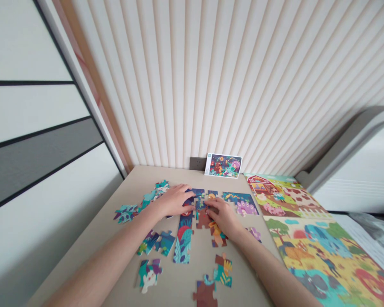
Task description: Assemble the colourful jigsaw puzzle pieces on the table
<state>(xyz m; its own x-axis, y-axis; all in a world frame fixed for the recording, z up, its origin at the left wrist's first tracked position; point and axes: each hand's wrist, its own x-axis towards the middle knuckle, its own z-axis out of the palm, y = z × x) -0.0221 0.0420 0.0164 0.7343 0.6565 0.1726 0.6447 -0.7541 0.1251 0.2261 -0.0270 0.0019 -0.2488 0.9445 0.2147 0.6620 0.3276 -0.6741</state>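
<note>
A partly joined jigsaw puzzle lies on the table, with a tall left strip (183, 243) of dark blue, red and teal pieces. My left hand (177, 199) rests over the top of this strip, its thumb and fingers apart on the pieces. My right hand (223, 216) has its fingers curled at a brown bear section (202, 216), touching its right edge. Below those fingers lies an orange puzzle section (216, 234), partly covered by the hand. A small puzzle piece (212, 194) sits just above. To the right is a joined corner section (241, 202) with a pink fan shape.
Loose pieces (149, 275) lie at the near left, and a brown piece (205, 294) at the near edge. Teal pieces (128, 213) are at the left. A picture card (224, 165) leans on the wall. Two finished puzzles, a farm (284, 198) and animals (329, 256), cover the right side.
</note>
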